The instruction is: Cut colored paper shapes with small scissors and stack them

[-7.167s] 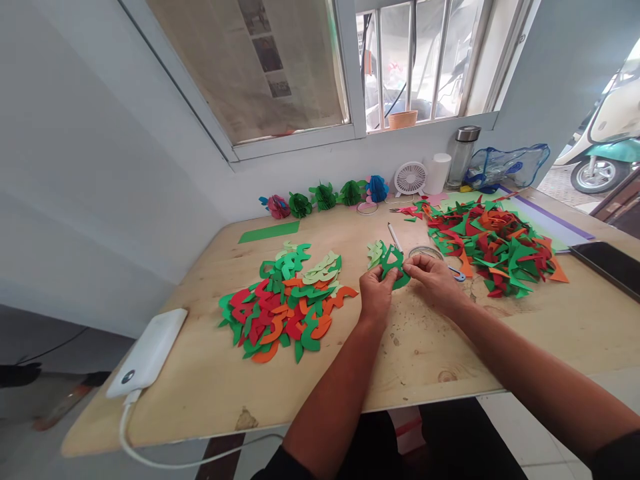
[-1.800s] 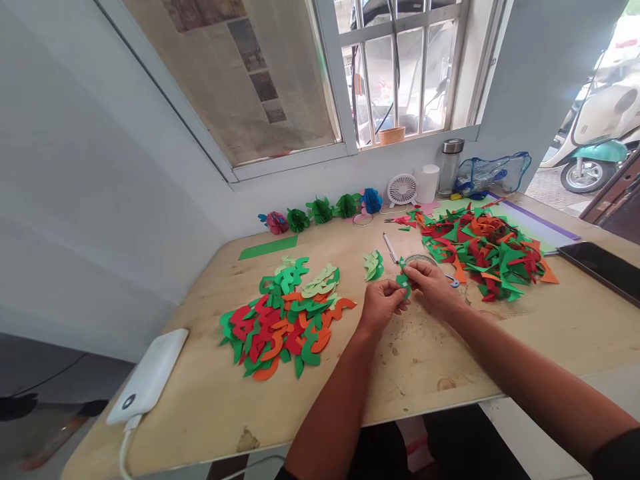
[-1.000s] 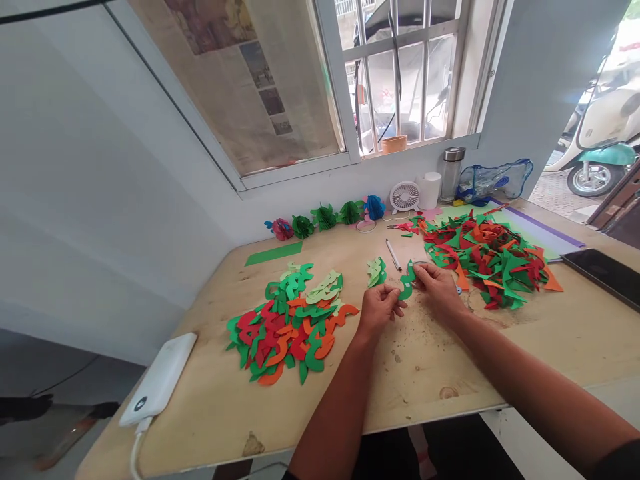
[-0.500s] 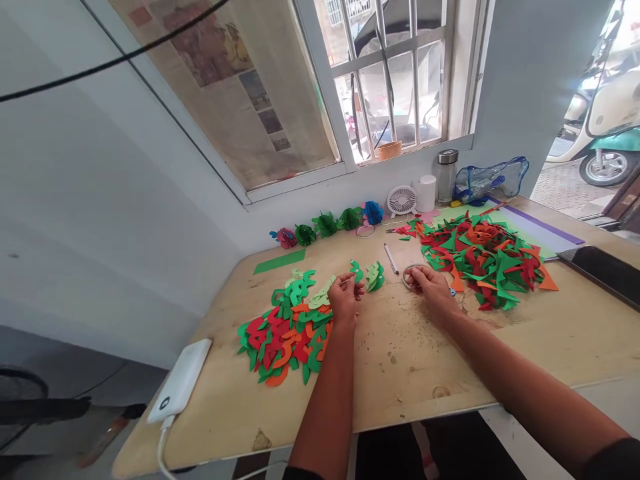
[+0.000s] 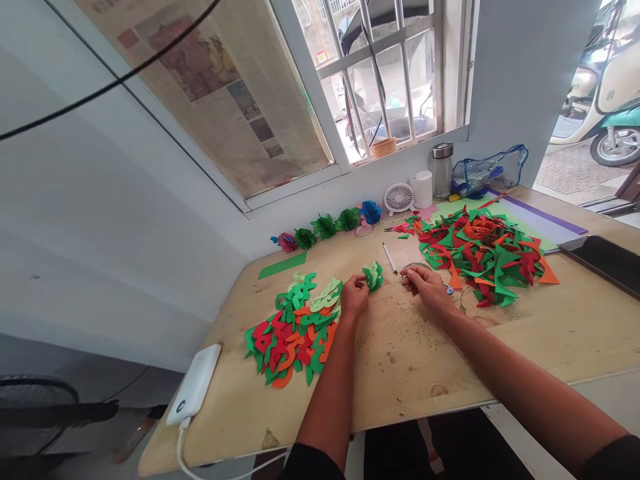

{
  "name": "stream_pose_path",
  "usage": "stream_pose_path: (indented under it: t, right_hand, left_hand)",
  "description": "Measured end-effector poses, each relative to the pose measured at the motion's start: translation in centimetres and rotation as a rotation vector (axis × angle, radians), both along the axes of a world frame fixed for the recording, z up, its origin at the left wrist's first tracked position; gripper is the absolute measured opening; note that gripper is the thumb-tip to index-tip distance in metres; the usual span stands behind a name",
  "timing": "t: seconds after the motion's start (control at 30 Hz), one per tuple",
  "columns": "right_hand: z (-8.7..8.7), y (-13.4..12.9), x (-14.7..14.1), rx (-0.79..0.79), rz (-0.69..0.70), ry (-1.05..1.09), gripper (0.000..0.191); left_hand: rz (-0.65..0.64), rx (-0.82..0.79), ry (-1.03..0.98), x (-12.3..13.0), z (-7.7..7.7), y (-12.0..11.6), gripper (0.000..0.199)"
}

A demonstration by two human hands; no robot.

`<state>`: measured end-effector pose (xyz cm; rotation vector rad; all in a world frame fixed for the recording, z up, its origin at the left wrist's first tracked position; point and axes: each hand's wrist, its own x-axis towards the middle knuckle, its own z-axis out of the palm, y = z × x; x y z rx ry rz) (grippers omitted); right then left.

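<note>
From the head camera, the left hand (image 5: 355,297) is half curled, with its fingers just beside a small pile of green paper curls (image 5: 373,275) on the light wooden table (image 5: 525,347). The right hand (image 5: 425,287) is pinched closed by a round see-through ring (image 5: 413,265); I cannot tell if it holds anything. Soft fingers keep thin paper from bending.

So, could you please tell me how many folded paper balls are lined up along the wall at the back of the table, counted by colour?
Green paper balls: 3
Blue paper ball: 1
Pink paper ball: 1
Total: 5
</note>
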<state>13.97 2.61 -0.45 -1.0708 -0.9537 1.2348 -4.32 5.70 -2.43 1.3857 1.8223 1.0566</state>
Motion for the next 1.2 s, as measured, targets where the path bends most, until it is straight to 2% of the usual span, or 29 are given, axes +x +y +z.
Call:
stream_pose_path:
  t: [0.3, 0.4, 0.67, 0.93, 1.07, 1.1, 1.13, 1.2]
  right_hand:
    - [0.2, -0.2, -0.1, -0.024, 0.018, 0.024, 0.034]
    - [0.3, -0.3, 0.0, -0.024, 0.031, 0.010, 0.033]
    - [0.0, 0.0, 0.1, -0.044, 0.035, -0.011, 0.033]
    - [0.2, -0.2, 0.0, -0.031, 0.048, -0.009, 0.032]
    - [0.1, -0.2, -0.1, -0.038, 0.049, 0.004, 0.031]
    - [0.1, -0.2, 0.0, -0.040, 0.049, 0.002, 0.031]
    - [0.0, -0.1, 0.0, -0.041, 0.047, -0.002, 0.031]
    - [-0.1, -0.1, 0.1, -0.039, 0.038, -0.007, 0.031]
  left_hand:
    - [-0.081, 0.027, 0.236, 1.0, 0.8, 0.0, 0.022]
    - [-0.070, 0.019, 0.418, 1.6, 1.0, 0.5, 0.020]
    - [-0.019, 0.027, 0.568, 3.1, 1.5, 2.0, 0.018]
    - [0.078, 0.091, 0.567, 1.2, 4.1, 2.4, 0.022]
    - [0.136, 0.081, 0.613, 0.7, 4.0, 1.5, 0.027]
    - [0.122, 0.068, 0.630, 0.9, 3.7, 1.1, 0.027]
    - [0.027, 0.023, 0.692, 1.1, 3.3, 0.8, 0.028]
    - [-0.077, -0.004, 0.701, 1.7, 2.4, 0.1, 0.021]
